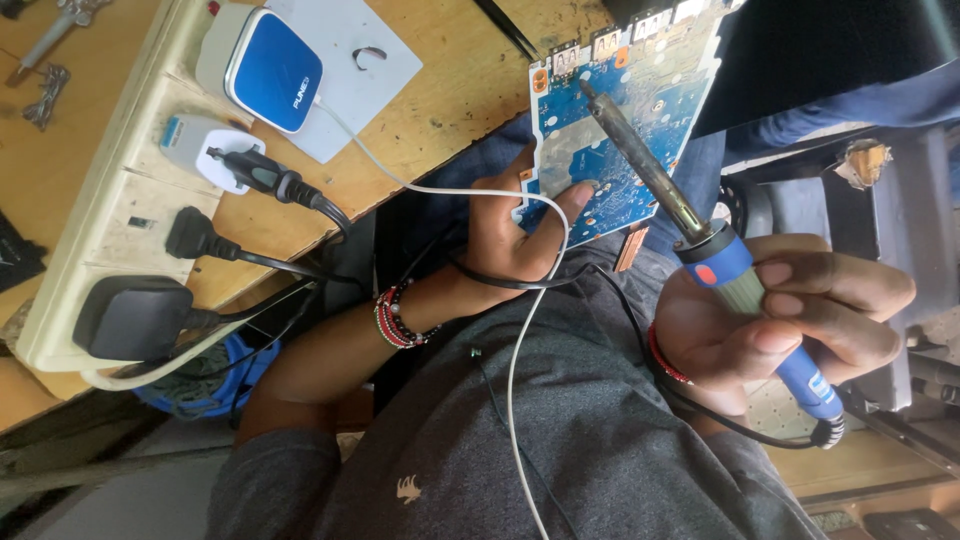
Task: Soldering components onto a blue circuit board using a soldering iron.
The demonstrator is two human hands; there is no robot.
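My left hand (510, 225) grips the lower edge of a blue circuit board (625, 120), thumb pressed on its face, holding it up over my lap. My right hand (790, 320) is closed around the blue handle of a soldering iron (700, 235). The iron's dark metal barrel runs up and left across the board, its tip resting near the board's upper left by the row of ports. A beaded bracelet sits on my left wrist, a red band on my right. A white cable and a black cable drape over my left hand.
A cream power strip (110, 230) lies on the wooden bench (450, 90) at left, carrying a blue-and-white charger (262, 65), a white adapter (200, 145) and black plugs (135, 315). A white sheet lies under the charger. Dark furniture stands at right.
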